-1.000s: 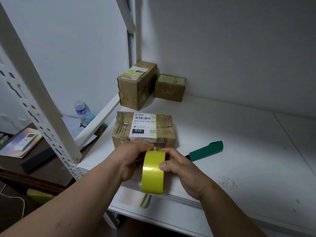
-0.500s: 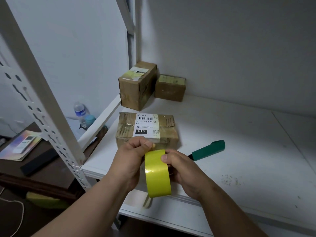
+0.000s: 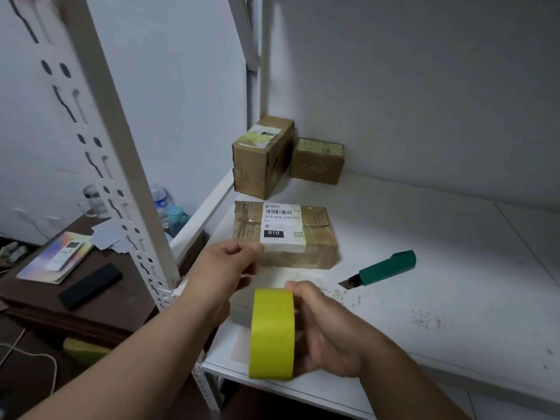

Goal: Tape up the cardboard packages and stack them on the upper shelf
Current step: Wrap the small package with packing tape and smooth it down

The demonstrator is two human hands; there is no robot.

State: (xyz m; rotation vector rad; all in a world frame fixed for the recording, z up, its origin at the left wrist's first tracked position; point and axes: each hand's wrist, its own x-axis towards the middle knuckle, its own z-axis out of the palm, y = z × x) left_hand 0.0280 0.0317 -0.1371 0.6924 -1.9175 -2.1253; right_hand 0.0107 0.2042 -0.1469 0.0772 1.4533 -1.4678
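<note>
My right hand (image 3: 330, 338) grips a yellow tape roll (image 3: 272, 331) upright over the front edge of the white shelf (image 3: 439, 237). My left hand (image 3: 230, 265) is up and to the left of the roll, with curled fingers that pinch what looks like the tape's free end; a faint pale strip runs from it back to the roll. Just behind the left hand a flat cardboard package (image 3: 318, 241) with a white barcode label lies on the shelf. A tall box (image 3: 257, 168) and a small box (image 3: 316, 162) stand in the back left corner.
A green box cutter (image 3: 385, 268) with its blade out lies right of the package. A white perforated upright (image 3: 121, 165) rises at the shelf's front left corner. Left and lower is a dark desk (image 3: 100, 301) with a remote, papers and a water bottle (image 3: 160, 204).
My left hand has pulled away from the roll, up and left toward the package. My right hand has drawn the roll nearer and lower. The camera has shifted right.
</note>
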